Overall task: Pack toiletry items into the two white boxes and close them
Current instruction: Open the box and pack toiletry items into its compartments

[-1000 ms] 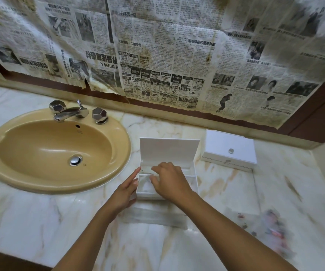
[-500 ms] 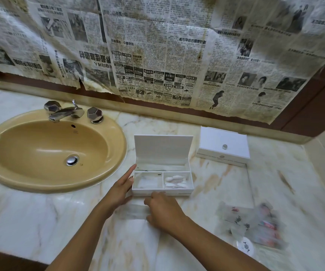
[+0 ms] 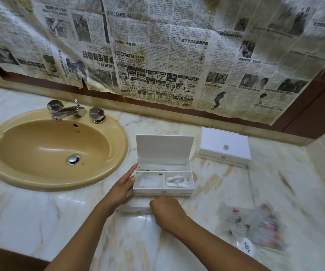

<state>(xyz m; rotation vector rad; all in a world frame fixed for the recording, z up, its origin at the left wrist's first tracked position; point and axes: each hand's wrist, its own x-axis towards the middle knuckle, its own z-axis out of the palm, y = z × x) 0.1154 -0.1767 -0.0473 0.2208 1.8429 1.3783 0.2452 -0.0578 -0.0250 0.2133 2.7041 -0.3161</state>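
- A marble surface (image 3: 226, 192) is seen running below a wall covered in old newspaper (image 3: 157, 55).
- A tan oval sink (image 3: 118, 153) with a chrome tap (image 3: 68, 112) is set into the surface at the left.
- An open white box (image 3: 163, 189) is placed near the middle of the surface, just right of the sink, with its lid (image 3: 164, 148) raised upright at the back.
- The box is divided into a long rear compartment and two front ones; cotton buds (image 3: 176, 181) are held in the front right compartment, and a clear wrapped item, too faint to identify, is seen in the front left one.
- A second white box (image 3: 224, 146), closed and fitted with a small round knob, is set further back and to the right, apart from the open one.
- A blurred pile of clear packets (image 3: 255, 222) is spread on the surface at the lower right, well apart from both boxes.
- The left hand (image 3: 121, 189) is laid with straight, relaxed fingers against the left wall of the open box.
- The right hand (image 3: 167, 211) is held just in front of the open box, its fingers curled down onto a clear flat packet (image 3: 136, 209) lying on the surface; a firm hold cannot be confirmed.
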